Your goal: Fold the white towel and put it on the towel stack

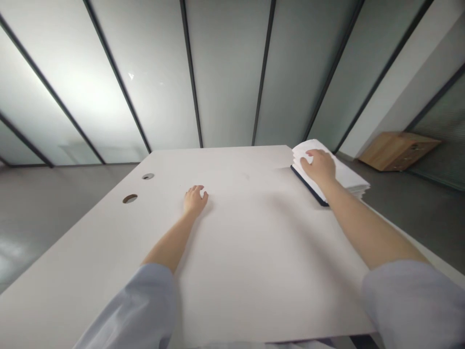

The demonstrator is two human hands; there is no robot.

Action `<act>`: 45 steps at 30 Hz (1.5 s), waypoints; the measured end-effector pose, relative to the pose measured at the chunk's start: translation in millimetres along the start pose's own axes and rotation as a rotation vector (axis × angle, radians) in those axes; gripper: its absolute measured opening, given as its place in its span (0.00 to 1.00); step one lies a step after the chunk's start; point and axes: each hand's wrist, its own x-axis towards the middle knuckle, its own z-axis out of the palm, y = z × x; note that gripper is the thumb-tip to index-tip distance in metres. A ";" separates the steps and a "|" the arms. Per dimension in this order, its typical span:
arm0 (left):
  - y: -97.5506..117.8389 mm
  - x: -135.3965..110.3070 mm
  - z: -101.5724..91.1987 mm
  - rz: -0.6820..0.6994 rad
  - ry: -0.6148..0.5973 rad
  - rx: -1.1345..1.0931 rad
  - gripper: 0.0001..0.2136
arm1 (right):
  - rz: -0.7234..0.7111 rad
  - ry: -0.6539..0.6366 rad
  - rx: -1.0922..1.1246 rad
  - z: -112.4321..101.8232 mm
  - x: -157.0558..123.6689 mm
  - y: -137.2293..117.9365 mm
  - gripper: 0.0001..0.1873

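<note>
The paper stack (332, 169) at the far right is being pressed by the flat, ungripping right hand (319, 165). The left hand (195, 198) is being rested loosely curled, holding nothing, on the white table (254, 232). Only 1 sheet should be pinched.

A: Bright, soft daylight through the frosted glass wall with dark metal mullions (225, 72), strongest at upper left, nearly blown out there.

B: Faint, diffuse shadows under both forearms on the matte white rectangular table (254, 252). No hard glare, only a pale sheen.

A: Strong wide-angle bending at the edges; mullions fanning outward.

B: Slight softness throughout, sleeves at the bottom blurred.
</note>
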 end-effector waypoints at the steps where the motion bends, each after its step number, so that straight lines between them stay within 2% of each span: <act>1: 3.4 -1.2 -1.1 0.023 -0.020 0.022 0.15 | -0.046 -0.044 0.023 11.8 -12.4 -12.9 0.19; 5: 9.2 -5.0 1.5 0.092 -0.141 0.125 0.18 | -0.256 -0.298 0.101 60.9 -65.1 -59.1 0.18; 8: 7.6 -7.3 7.0 0.129 -0.262 0.183 0.23 | -0.389 -0.430 0.092 85.2 -93.2 -80.1 0.23; 13: 10.1 -11.9 12.6 0.151 -0.402 0.196 0.31 | -0.404 -0.582 0.019 96.8 -112.5 -89.5 0.36; 16: 14.1 -13.4 13.3 0.126 -0.526 0.246 0.37 | -0.412 -0.676 -0.010 98.4 -115.8 -89.0 0.41; 23: 15.4 -12.7 11.1 0.140 -0.601 0.362 0.40 | -0.414 -0.708 -0.027 97.3 -115.7 -91.6 0.43; 45: 15.6 -12.7 11.5 0.130 -0.607 0.362 0.42 | -0.420 -0.713 -0.043 97.0 -114.8 -91.7 0.45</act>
